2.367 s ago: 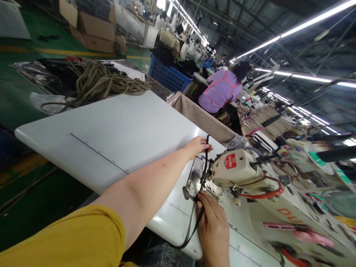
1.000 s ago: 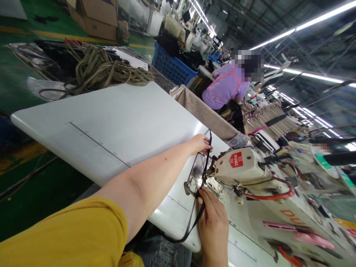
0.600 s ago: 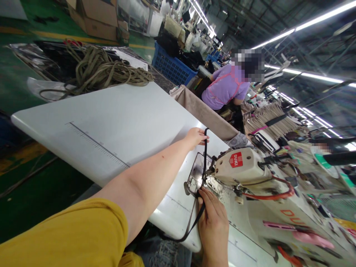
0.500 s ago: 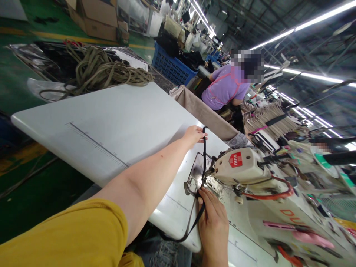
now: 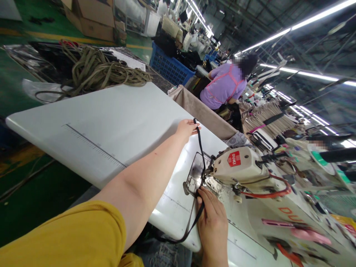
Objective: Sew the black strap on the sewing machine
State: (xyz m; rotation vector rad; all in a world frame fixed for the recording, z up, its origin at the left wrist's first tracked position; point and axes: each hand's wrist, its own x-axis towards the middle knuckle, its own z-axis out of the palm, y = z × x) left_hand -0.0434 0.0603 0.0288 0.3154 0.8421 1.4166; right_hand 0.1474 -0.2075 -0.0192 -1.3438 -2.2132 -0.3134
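Note:
A narrow black strap (image 5: 200, 142) runs past the needle area of a white sewing machine (image 5: 239, 165). Its far end is pinched in the fingers of my left hand (image 5: 188, 128), behind the machine head and just over the white table. My right hand (image 5: 213, 215) lies in front of the needle area, its fingertips closed on the strap close to the metal plate (image 5: 195, 172). From there the strap's near part curves down over the table's front edge toward my lap. The machine head partly hides the needle and presser foot.
The white table (image 5: 133, 111) bears printed ruler marks. A heap of olive-brown straps (image 5: 102, 70) lies beyond its left end. A beige cloth-lined trough (image 5: 200, 109) borders the far side, near a blue crate (image 5: 169, 66). A person in purple (image 5: 222, 83) sits beyond.
My left hand has moved a little farther back and left with the strap's end, slanting the far stretch. My right hand stays in nearly the same place. The view has shifted slightly.

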